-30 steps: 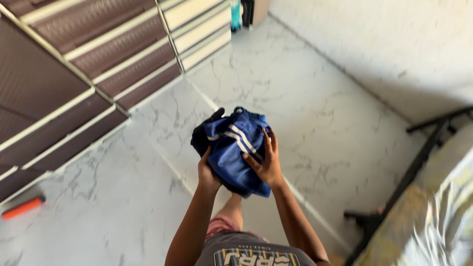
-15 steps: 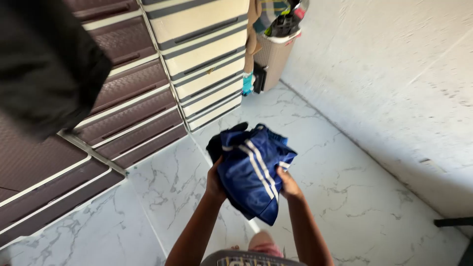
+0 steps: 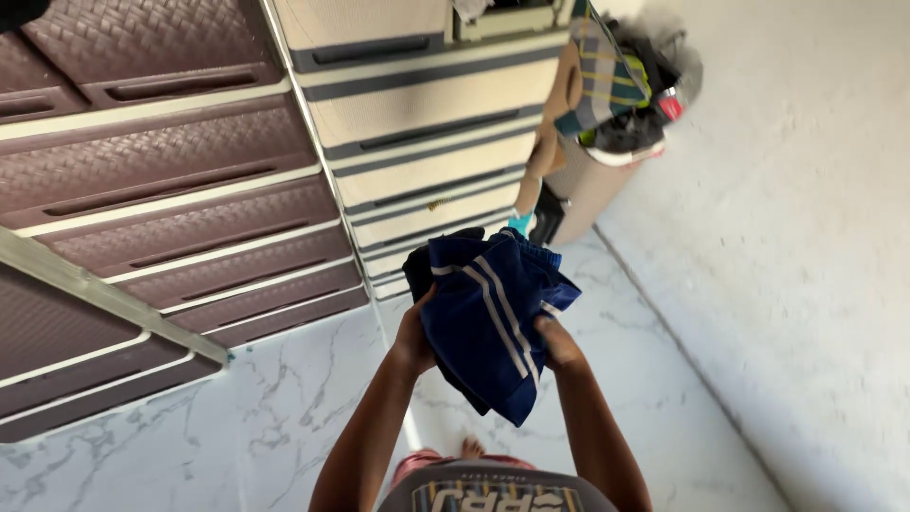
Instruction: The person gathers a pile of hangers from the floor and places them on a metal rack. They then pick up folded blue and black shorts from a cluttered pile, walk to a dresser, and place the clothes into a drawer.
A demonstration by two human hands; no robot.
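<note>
I hold a folded bundle of clothes in front of me: blue shorts with white stripes [image 3: 488,322] on top and a black garment [image 3: 422,270] underneath. My left hand [image 3: 414,339] grips the bundle's left side from below. My right hand [image 3: 556,343] clasps its right edge. The bundle hangs above the white marble floor [image 3: 313,398], just in front of the beige drawer unit [image 3: 417,142].
A brown woven-pattern drawer unit [image 3: 161,190] stands left of the beige one. A tan laundry basket [image 3: 592,175] stuffed with clothes sits in the corner by the white wall [image 3: 806,237]. A pale bar [image 3: 104,296] slants across the brown drawers.
The view has tilted up and closer to the drawers, and the basket has come into full view. Both hands keep the same hold on the bundle.
</note>
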